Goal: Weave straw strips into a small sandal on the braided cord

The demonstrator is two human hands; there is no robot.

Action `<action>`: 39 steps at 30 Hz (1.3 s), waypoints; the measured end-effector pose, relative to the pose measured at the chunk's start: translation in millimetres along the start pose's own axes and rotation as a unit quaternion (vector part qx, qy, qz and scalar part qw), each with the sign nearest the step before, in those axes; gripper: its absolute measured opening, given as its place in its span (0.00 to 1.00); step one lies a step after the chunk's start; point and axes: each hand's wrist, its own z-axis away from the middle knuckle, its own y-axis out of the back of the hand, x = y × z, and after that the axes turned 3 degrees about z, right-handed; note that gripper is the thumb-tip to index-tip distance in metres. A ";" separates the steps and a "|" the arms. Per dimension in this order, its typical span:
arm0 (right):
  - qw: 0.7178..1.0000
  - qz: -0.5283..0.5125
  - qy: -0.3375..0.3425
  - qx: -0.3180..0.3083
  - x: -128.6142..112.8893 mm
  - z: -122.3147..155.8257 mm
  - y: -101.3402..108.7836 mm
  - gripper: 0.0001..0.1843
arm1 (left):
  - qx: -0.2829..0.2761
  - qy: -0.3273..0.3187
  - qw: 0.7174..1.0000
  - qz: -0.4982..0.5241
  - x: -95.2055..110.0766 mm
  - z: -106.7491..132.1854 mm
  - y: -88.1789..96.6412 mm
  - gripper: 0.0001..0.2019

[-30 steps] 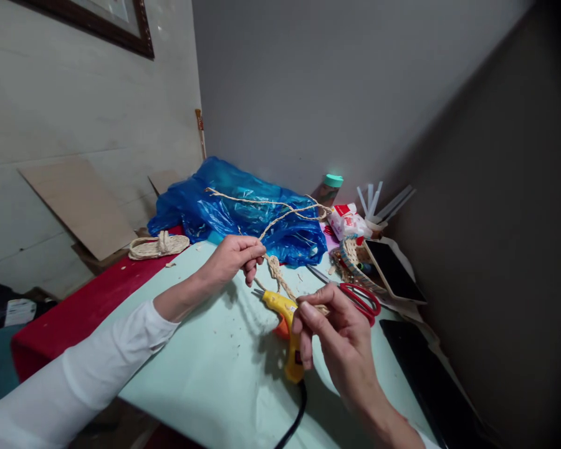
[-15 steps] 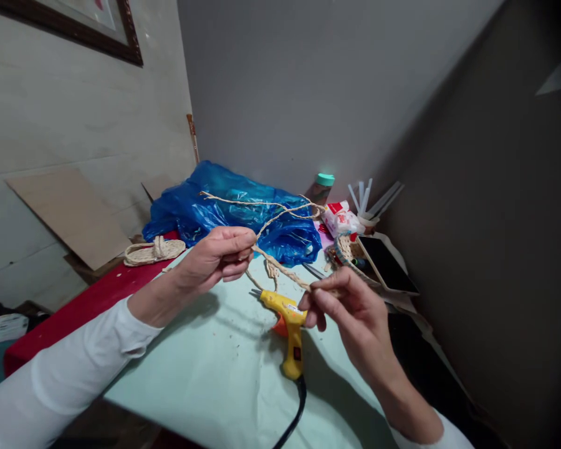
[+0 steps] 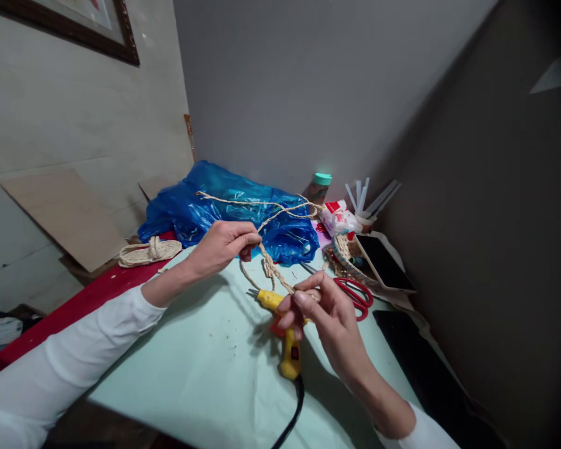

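Observation:
A pale braided straw cord [image 3: 277, 272] stretches slantwise between my two hands over the table. My left hand [image 3: 231, 242] pinches it at the upper end, fingers closed. Lower and to the right, my right hand [image 3: 320, 308] grips the other end between thumb and fingers. Beyond my left hand the cord runs on in a loose loop across a blue plastic bag [image 3: 224, 187]. Below lies a yellow glue gun [image 3: 290, 358] with its black cable, partly hidden by my right hand. Red-handled scissors [image 3: 356, 298] lie just past that hand.
A small woven straw slipper [image 3: 150, 251] sits on red cloth at the left. On the right are a wicker basket [image 3: 343, 249], a tablet [image 3: 384, 262], glue sticks [image 3: 361, 196] in a cup and a jar with a green lid [image 3: 322, 179]. Pale green paper [image 3: 191, 374] covers the table.
My hands have come closer together. The right hand has moved left, uncovering the red scissor handles and covering more of the glue gun. The cord between them is shorter.

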 end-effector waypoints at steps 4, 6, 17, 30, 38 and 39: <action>0.998 -0.036 -0.037 -0.030 0.1 -6.7 6.2 0.10 | 0.017 0.013 0.996 0.082 11.0 -5.4 4.4 0.10; 0.997 -0.036 -0.049 -0.048 -0.5 -7.6 6.9 0.11 | 0.022 0.014 0.992 0.122 17.5 -8.8 5.1 0.08; 0.985 0.005 -0.095 -0.145 -11.5 -3.1 5.2 0.12 | -0.021 0.035 0.967 0.253 5.4 -17.9 -4.1 0.07; 0.971 0.083 -0.101 -0.202 -18.1 8.2 -12.1 0.14 | -0.046 0.032 0.963 0.265 7.0 -14.0 -9.1 0.08; 0.990 0.073 -0.056 -0.104 -19.6 -3.7 2.9 0.13 | -0.177 0.085 0.908 0.370 18.4 -1.6 -25.9 0.09; 0.992 0.068 -0.053 -0.088 -18.1 -4.4 3.7 0.12 | -0.189 0.087 0.906 0.368 20.4 0.5 -29.2 0.09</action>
